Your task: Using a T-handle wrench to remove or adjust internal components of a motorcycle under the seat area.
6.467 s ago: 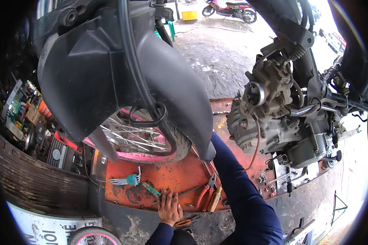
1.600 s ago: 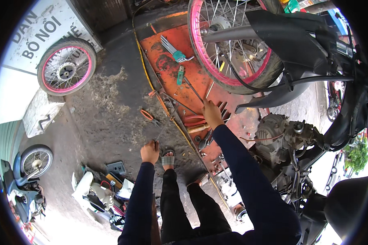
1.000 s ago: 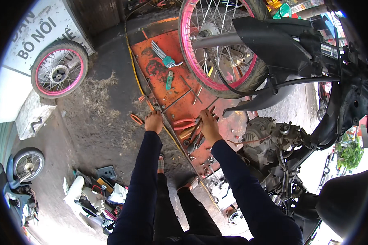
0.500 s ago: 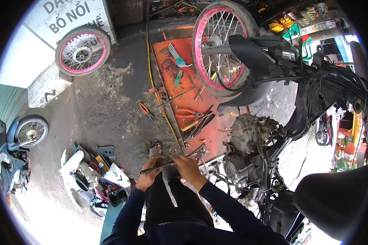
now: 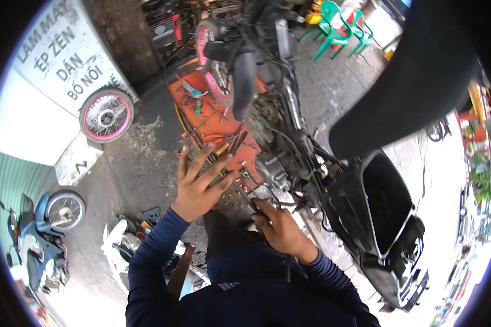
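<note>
In front of my body, my left hand (image 5: 201, 185) is raised with its fingers spread and nothing in it. Lower and to the right, my right hand (image 5: 281, 228) has its thumb and fingers closed on a thin, dark metal tool (image 5: 242, 194), which points up and left; its exact kind cannot be made out. Just right of that hand is the partly stripped motorcycle, with its grey engine (image 5: 275, 170) bare. Beyond my left fingers, red-handled pliers (image 5: 218, 137) lie on the orange work platform (image 5: 193, 122).
Hex keys in a teal holder (image 5: 193, 91) lie on the platform. The motorcycle's pink-rimmed front wheel (image 5: 219, 82) stands there, and its dark seat (image 5: 403, 87) looms at right above an underseat bin (image 5: 386, 201). White fairing parts (image 5: 115, 240) and a loose wheel (image 5: 107, 115) are at left.
My two hands have come apart; the left has let go of the tool and spread open, while the right has moved right and down. The whole view has swung toward the motorcycle.
</note>
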